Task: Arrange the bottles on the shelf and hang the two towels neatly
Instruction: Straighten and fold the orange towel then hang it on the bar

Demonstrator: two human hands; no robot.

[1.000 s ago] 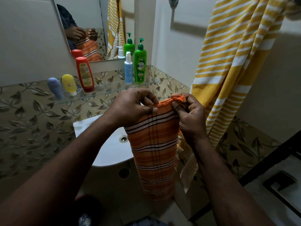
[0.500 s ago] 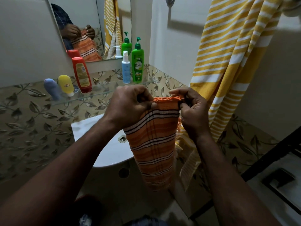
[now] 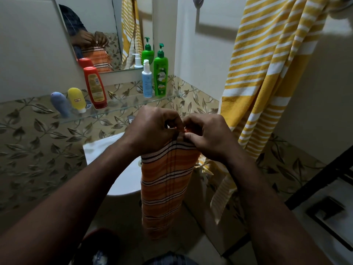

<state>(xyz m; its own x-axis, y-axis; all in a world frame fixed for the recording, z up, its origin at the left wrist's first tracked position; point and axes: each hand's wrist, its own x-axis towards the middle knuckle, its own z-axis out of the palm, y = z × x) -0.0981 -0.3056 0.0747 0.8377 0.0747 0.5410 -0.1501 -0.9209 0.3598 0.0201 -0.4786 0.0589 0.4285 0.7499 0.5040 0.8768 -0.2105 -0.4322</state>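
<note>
An orange striped towel (image 3: 164, 186) hangs folded in front of me over the sink. My left hand (image 3: 152, 129) and my right hand (image 3: 208, 134) pinch its top edge close together, knuckles almost touching. A yellow-and-white striped towel (image 3: 267, 73) hangs from the upper right along the wall. On the glass shelf (image 3: 118, 108) stand a green pump bottle (image 3: 160, 73), a small blue-and-white pump bottle (image 3: 147, 81), a red bottle (image 3: 95, 87), a yellow tube (image 3: 76, 99) and a blue-grey tube (image 3: 60, 104).
A white sink (image 3: 122, 169) sits below the shelf. A mirror (image 3: 107, 25) above it reflects my hands and the bottles. A towel-rail bracket (image 3: 197, 1) is on the wall at the top. A dark frame (image 3: 315, 180) stands at lower right.
My two hands have come together along the orange towel's top edge, narrowing it. The view has shifted slightly, so shelf and bottles sit higher and to the left.
</note>
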